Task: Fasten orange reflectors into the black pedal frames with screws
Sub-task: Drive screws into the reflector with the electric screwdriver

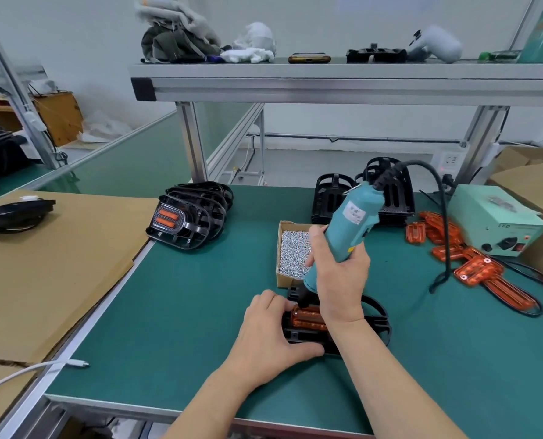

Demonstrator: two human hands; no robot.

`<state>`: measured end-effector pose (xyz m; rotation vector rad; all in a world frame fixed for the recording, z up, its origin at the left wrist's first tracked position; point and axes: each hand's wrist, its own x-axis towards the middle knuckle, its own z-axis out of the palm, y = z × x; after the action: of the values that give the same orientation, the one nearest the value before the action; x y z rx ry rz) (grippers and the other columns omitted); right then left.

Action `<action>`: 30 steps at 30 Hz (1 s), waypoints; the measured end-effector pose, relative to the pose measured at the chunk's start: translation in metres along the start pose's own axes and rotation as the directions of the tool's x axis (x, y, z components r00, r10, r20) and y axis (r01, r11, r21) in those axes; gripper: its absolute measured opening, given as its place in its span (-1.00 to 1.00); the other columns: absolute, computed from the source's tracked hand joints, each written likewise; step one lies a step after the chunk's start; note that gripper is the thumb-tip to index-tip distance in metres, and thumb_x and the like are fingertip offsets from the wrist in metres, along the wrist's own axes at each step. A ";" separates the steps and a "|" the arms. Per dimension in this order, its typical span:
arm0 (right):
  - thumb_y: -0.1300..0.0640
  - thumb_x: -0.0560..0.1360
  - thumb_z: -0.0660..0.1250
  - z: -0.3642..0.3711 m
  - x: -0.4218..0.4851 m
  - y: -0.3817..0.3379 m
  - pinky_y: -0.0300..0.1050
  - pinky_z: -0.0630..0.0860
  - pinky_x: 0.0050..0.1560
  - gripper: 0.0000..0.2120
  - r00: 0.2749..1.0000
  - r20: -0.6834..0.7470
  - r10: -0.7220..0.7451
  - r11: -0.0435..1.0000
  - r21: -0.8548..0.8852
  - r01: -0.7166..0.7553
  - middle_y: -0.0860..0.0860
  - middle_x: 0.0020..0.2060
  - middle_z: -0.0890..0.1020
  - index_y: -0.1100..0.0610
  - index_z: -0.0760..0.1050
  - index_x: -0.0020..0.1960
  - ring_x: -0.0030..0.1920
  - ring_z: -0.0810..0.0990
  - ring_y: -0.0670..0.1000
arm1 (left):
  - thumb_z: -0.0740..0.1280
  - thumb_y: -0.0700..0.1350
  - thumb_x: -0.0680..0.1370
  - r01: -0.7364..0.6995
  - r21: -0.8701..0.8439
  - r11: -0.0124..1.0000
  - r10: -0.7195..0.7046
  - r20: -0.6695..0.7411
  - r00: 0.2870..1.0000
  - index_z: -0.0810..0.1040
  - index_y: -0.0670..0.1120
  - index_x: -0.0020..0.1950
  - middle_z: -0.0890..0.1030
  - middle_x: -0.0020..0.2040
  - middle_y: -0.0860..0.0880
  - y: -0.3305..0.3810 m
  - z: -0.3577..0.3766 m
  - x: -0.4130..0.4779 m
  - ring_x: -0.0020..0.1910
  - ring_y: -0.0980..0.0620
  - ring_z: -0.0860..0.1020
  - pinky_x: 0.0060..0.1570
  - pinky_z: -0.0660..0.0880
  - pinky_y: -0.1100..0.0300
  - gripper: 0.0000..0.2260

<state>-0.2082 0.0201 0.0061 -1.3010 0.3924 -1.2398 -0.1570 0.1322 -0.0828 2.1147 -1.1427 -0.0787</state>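
A black pedal frame (376, 315) lies on the green mat in front of me, with an orange reflector (306, 316) seated in it. My left hand (268, 332) grips the frame's left end, thumb along its near edge. My right hand (338, 274) holds a teal electric screwdriver (355, 217) tilted, its black tip down on the reflector's left end. The screw under the tip is hidden. A cardboard box of small silver screws (293, 253) stands just behind.
A stack of frames with reflectors fitted (191, 213) lies at the left, bare black frames (387, 191) stand at the back. Loose orange reflectors (472, 264) and the screwdriver's cable (444, 242) lie at the right, beside a pale green power box (498, 223). Cardboard sheet (42, 274) at left.
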 end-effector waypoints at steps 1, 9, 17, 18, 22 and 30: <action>0.16 0.52 0.44 -0.001 0.003 -0.005 -0.22 0.50 -0.31 -0.86 1.000 -0.023 -0.002 0.999 0.041 0.003 0.03 -0.45 0.52 0.01 0.53 -0.18 -0.45 0.49 -0.03 | 0.46 0.42 0.15 -0.003 0.001 1.000 0.003 -0.002 1.000 0.33 0.24 -0.03 0.32 -0.06 0.26 0.000 -0.001 0.001 0.01 0.20 0.35 0.06 0.35 0.28 -0.44; 0.11 0.54 0.44 -0.038 0.044 -0.019 -0.14 0.48 -0.35 -0.79 0.958 -0.271 0.095 0.978 0.206 -0.038 -0.06 -0.50 0.50 0.11 0.41 -0.05 -0.49 0.46 -0.06 | 0.43 0.45 0.16 -0.004 0.014 1.000 0.004 0.020 1.000 0.29 0.33 -0.02 0.31 -0.03 0.30 -0.001 0.000 -0.001 0.07 0.26 0.33 0.12 0.34 0.32 -0.47; -0.05 0.60 0.35 -0.096 0.060 0.002 -0.20 0.53 -0.35 -0.74 0.826 -0.472 0.306 0.933 0.323 -0.161 -0.10 -0.46 0.52 0.10 0.37 0.05 -0.46 0.53 -0.09 | 0.41 0.46 0.19 -0.006 0.022 1.000 0.005 0.038 0.999 0.37 0.22 0.06 0.32 -0.01 0.30 -0.001 -0.002 -0.001 0.09 0.23 0.33 0.19 0.36 0.25 -0.42; -0.06 0.61 0.33 -0.103 0.060 0.005 -0.19 0.54 -0.32 -0.75 0.803 -0.485 0.346 0.917 0.354 -0.182 -0.10 -0.45 0.53 0.09 0.38 0.04 -0.45 0.55 -0.09 | 0.40 0.46 0.18 -0.004 0.020 1.000 0.003 0.040 0.999 0.38 0.21 0.07 0.32 0.00 0.30 -0.001 -0.002 -0.001 0.09 0.23 0.33 0.19 0.37 0.24 -0.41; -0.03 0.63 0.26 -0.126 0.054 0.014 -0.14 0.62 -0.12 -0.79 0.688 -0.546 0.478 0.863 0.436 -0.254 0.01 -0.19 0.56 0.11 0.39 0.10 -0.37 0.65 -0.07 | 0.41 0.45 0.19 0.012 0.010 1.000 -0.012 0.045 0.999 0.41 0.17 0.09 0.33 0.01 0.30 -0.001 -0.002 -0.003 0.11 0.25 0.33 0.19 0.37 0.25 -0.40; 0.01 0.61 0.22 -0.141 0.046 0.023 -0.15 0.56 -0.12 -0.72 0.539 -0.666 0.516 0.855 0.363 -0.369 -0.06 0.02 0.52 0.07 0.26 0.26 -0.20 0.68 -0.08 | 0.43 0.42 0.21 0.029 -0.016 0.999 -0.028 0.059 0.998 0.41 0.20 0.10 0.35 0.02 0.29 0.001 -0.003 -0.003 0.16 0.29 0.34 0.15 0.35 0.33 -0.42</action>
<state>-0.2947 -0.0935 -0.0392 -0.3978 1.1148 -1.2715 -0.1582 0.1362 -0.0806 2.1264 -1.1430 -0.1645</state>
